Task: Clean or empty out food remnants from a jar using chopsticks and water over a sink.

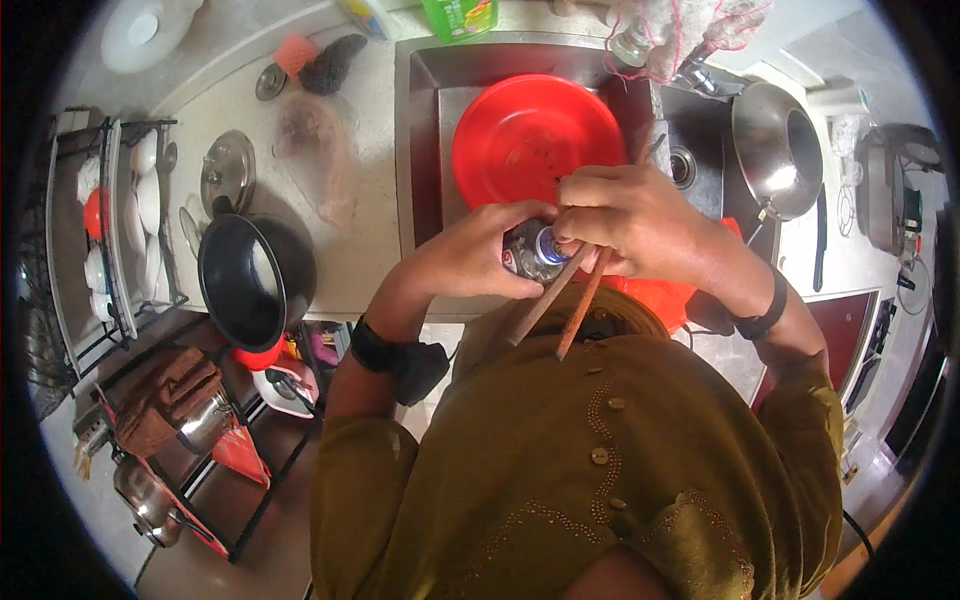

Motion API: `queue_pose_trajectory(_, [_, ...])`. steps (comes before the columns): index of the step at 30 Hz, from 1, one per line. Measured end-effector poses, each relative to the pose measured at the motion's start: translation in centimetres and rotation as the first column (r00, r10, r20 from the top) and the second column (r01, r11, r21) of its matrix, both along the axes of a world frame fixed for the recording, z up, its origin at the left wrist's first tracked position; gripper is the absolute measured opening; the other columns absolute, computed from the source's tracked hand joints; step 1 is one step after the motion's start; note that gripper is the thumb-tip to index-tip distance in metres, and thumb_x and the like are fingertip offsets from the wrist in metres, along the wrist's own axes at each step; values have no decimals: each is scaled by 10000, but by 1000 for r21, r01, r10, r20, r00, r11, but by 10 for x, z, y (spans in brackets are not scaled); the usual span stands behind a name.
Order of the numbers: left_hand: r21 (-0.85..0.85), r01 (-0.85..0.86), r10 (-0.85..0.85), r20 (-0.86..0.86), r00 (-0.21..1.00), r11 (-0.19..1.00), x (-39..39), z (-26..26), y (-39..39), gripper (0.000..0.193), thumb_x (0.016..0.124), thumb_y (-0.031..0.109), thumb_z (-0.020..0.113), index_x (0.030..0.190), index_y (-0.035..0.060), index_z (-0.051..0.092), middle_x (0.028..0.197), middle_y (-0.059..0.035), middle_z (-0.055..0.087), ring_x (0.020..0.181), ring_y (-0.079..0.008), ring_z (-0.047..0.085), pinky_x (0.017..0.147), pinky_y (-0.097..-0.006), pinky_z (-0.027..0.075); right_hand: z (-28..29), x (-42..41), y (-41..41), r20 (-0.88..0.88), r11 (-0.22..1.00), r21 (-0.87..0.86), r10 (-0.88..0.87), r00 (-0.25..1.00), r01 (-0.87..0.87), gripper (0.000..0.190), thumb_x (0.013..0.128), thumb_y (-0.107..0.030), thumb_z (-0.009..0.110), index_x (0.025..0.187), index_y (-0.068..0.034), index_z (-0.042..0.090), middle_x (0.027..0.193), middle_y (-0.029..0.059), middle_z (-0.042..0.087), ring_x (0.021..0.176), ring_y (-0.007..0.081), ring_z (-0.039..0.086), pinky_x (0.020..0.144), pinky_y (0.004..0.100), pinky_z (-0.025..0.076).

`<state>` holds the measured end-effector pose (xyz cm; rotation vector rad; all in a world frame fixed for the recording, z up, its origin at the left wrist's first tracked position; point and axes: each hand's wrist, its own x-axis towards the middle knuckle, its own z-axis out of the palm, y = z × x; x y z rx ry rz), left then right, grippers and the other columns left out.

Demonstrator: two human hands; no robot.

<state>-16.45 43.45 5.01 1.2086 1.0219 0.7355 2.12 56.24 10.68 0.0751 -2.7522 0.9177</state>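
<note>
My left hand point(480, 251) is wrapped around a clear bottle point(529, 255) with a blue neck or cap, held on its side at the sink's front edge. My right hand point(634, 221) holds a pair of wooden chopsticks point(574, 307), their ends pointing back at my shirt, while its fingers touch the bottle's blue end. Whether the cap is on cannot be made out under the fingers. Just beyond both hands, a red plastic basin point(536, 135) rests in the steel sink point(420, 142), with small dark specks on its bottom.
A steel wok point(780, 150) leans right of the small sink bowl, near the faucet point(705, 79). On the left counter are a black pot point(247, 277), a glass lid point(229, 169) and a plastic bag point(315, 150). A dish rack point(116, 240) stands farther left. A red bag point(660, 300) hangs below my right hand.
</note>
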Motion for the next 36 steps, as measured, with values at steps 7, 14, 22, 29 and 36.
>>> queue_pose_trajectory(7, [50, -9, 9, 2, 1000, 999, -2, -4, 0, 639, 640, 73, 792, 1222, 1, 537, 1062, -91, 638, 981, -162, 624, 877, -313, 506, -3, 3, -5, -50, 999, 7, -48, 998, 49, 273, 585, -131, 734, 805, -40, 599, 852, 60, 517, 797, 251, 586, 655, 393, 517])
queue_pose_trajectory(14, [-16, -34, 36, 89, 995, 999, 0, 1, -1, 588, 669, 17, 781, 1208, 13, 547, 1091, -54, 631, 1017, -128, 600, 909, -303, 492, -4, 8, -13, -126, 989, 134, -52, 991, 69, 276, 592, -129, 701, 820, -26, 586, 902, 68, 551, 808, 243, 612, 655, 371, 537])
queue_pose_trajectory(22, [6, -16, 16, 52, 999, 1000, 0, 3, 1, 571, 672, 39, 780, 1196, 27, 554, 1087, -68, 638, 1007, -142, 615, 880, -311, 508, -8, 12, -12, -73, 995, 60, -75, 994, 80, 257, 625, -81, 711, 830, -27, 567, 802, 69, 553, 678, 245, 626, 581, 366, 529])
queue_pose_trajectory(29, [80, 10, -10, 0, 1000, 997, -2, 9, 2, 563, 664, 56, 772, 1185, 37, 561, 1072, -82, 644, 999, -161, 627, 870, -314, 510, -9, 14, -14, -65, 975, -157, -168, 984, 156, 227, 694, -23, 705, 823, -37, 519, 770, 81, 544, 653, 285, 610, 543, 403, 475])
queue_pose_trajectory(36, [116, 9, -5, -35, 999, 993, -1, 8, 2, 562, 674, 46, 768, 1198, 53, 563, 1103, -83, 647, 1022, -162, 628, 892, -315, 502, -6, 15, -15, -50, 959, -223, -189, 981, 173, 219, 695, 9, 685, 806, -37, 502, 758, 83, 540, 637, 285, 601, 530, 403, 456])
